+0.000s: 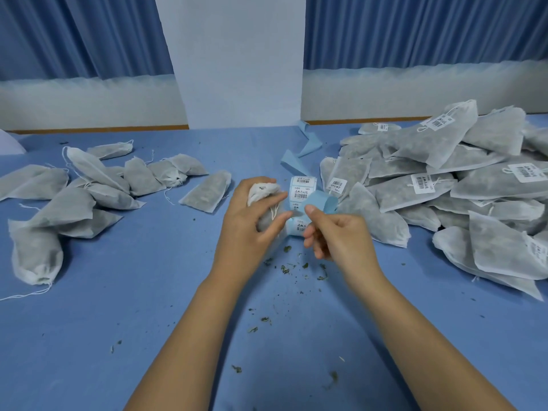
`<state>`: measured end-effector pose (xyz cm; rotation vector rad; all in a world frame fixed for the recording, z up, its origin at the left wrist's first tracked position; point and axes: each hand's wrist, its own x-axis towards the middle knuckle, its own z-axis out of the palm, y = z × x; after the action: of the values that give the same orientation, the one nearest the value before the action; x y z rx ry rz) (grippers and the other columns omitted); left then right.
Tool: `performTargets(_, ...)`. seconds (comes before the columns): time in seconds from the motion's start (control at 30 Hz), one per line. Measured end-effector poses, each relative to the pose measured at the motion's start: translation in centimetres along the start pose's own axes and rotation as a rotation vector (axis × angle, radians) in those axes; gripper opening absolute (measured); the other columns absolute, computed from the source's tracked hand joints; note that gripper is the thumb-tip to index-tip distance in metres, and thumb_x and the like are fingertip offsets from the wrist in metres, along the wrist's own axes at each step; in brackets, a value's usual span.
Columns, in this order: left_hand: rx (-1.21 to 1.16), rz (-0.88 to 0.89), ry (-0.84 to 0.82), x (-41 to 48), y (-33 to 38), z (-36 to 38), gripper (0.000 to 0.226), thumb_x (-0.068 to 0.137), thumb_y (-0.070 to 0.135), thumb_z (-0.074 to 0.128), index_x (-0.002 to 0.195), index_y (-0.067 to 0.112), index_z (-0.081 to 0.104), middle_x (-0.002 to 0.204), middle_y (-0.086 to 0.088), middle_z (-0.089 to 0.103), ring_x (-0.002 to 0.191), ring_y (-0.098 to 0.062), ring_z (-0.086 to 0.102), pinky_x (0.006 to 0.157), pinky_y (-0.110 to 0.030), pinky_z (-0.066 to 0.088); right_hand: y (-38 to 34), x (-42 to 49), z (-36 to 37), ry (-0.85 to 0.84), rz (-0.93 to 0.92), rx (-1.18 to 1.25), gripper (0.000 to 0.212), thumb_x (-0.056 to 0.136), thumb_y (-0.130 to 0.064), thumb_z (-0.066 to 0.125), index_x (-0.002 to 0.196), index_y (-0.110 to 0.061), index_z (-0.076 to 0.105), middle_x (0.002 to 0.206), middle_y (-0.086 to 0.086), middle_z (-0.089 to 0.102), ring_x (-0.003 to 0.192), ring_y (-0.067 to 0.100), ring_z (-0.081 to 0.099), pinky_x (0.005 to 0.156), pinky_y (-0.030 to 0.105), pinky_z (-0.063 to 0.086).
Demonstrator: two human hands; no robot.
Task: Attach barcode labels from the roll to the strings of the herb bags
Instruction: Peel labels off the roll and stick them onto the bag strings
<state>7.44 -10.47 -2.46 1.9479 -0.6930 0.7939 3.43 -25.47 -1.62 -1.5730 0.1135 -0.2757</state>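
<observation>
My left hand (252,215) grips a white herb bag (262,191) by its gathered neck, and the bag's string hangs down by the fingers. The roll of barcode labels (302,191) on pale blue backing lies just behind my hands. My right hand (332,232) pinches the strip of labels at its curled blue end (323,201), thumb and forefinger close to my left fingertips. Unlabelled bags (89,191) lie scattered on the left. Bags with barcode labels on their strings (439,179) are heaped on the right.
A blue cloth (148,321) covers the table, strewn with dry herb crumbs (287,268) in front of my hands. Spent blue backing strip (308,143) trails toward the far edge. A white wall column and blue curtains stand behind the table.
</observation>
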Motion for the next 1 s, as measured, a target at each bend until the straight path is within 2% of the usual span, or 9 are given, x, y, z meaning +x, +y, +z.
performTargets(0.17,0.106,0.094,0.010,-0.1,-0.2,0.2,0.035,0.088,0.028,0.065,0.113,0.003,0.069,0.124,-0.013,0.052,0.117,-0.020,0.050,0.101,-0.022,0.040,-0.5,-0.4,0.1,-0.028,0.009,0.097,0.040,0.088,-0.037,0.063,0.054,-0.016,0.069,0.062,0.007,0.069,0.037,0.011,0.045,0.040,0.012,0.035)
performTargets(0.33,0.105,0.124,-0.108,-0.3,0.3,0.5,0.035,0.082,0.019,0.076,0.113,0.004,0.070,0.123,-0.011,0.054,0.115,-0.025,0.054,0.100,-0.018,0.039,-0.2,-0.3,-0.1,-0.020,0.009,0.073,0.029,0.092,-0.014,0.058,0.064,-0.010,0.062,0.058,-0.001,0.062,0.045,0.009,0.041,0.042,0.014,0.032)
performTargets(0.47,-0.073,-0.018,-0.073,0.0,0.5,-0.2,0.040,0.075,0.012,0.080,0.113,0.005,0.069,0.122,-0.013,0.053,0.116,-0.005,0.049,0.102,-0.011,0.033,-0.2,0.5,-0.7,0.132,0.021,0.132,0.031,0.094,-0.003,0.046,0.064,-0.014,0.051,0.052,-0.004,0.047,0.044,0.006,0.037,0.042,0.016,0.029)
performTargets(0.53,-0.132,-0.102,-0.056,0.1,0.4,-0.6,0.040,0.076,0.006,0.079,0.115,0.010,0.068,0.124,-0.011,0.052,0.116,0.007,0.046,0.102,-0.010,0.031,-0.8,0.9,-1.7,0.204,-0.065,0.156,0.032,0.094,-0.004,0.046,0.065,-0.016,0.049,0.055,-0.003,0.043,0.048,0.006,0.035,0.045,0.017,0.027)
performTargets(0.6,-0.171,-0.175,-0.099,0.1,0.4,-0.7,0.044,0.077,0.001,0.077,0.118,0.015,0.066,0.129,-0.008,0.050,0.119,0.010,0.043,0.104,-0.009,0.030,-1.3,0.8,-2.4,0.109,-0.194,0.237,0.031,0.092,-0.008,0.049,0.063,-0.019,0.050,0.056,-0.004,0.043,0.050,0.008,0.037,0.047,0.017,0.028)
performTargets(0.67,-0.204,-0.216,-0.163,0.1,0.7,-0.4,0.049,0.078,-0.004,0.075,0.119,0.020,0.063,0.132,-0.004,0.048,0.122,0.010,0.043,0.105,-0.009,0.030,-1.3,0.3,-2.0,-0.138,-0.269,0.308,0.028,0.087,-0.015,0.051,0.062,-0.024,0.053,0.053,-0.005,0.045,0.049,0.011,0.038,0.046,0.018,0.030)
performTargets(0.77,-0.288,-0.229,-0.228,-0.2,1.1,0.2,0.053,0.079,-0.011,0.069,0.120,0.021,0.062,0.132,0.003,0.047,0.122,0.009,0.045,0.102,-0.010,0.034,-0.8,-0.5,-0.4,-0.367,-0.268,0.169,0.027,0.087,-0.018,0.053,0.062,-0.026,0.056,0.051,-0.006,0.045,0.048,0.010,0.037,0.046,0.015,0.032)
performTargets(0.87,-0.286,-0.200,-0.261,-0.3,1.2,0.4,0.052,0.080,-0.010,0.069,0.123,0.018,0.061,0.132,0.005,0.046,0.124,0.008,0.045,0.101,-0.010,0.035,-0.1,-0.3,0.3,-0.320,-0.270,0.039,0.026,0.092,-0.008,0.057,0.067,-0.014,0.053,0.048,-0.013,0.045,0.046,0.000,0.037,0.048,0.008,0.030)
performTargets(1.0,-0.315,-0.213,-0.301,-0.3,1.4,0.2,0.057,0.078,-0.007,0.073,0.129,0.017,0.059,0.136,0.005,0.045,0.127,0.005,0.044,0.101,-0.011,0.037,0.6,0.3,0.1,-0.243,-0.283,-0.024,0.026,0.092,-0.004,0.059,0.067,-0.010,0.052,0.054,-0.014,0.056,0.049,-0.003,0.050,0.051,0.006,0.036)
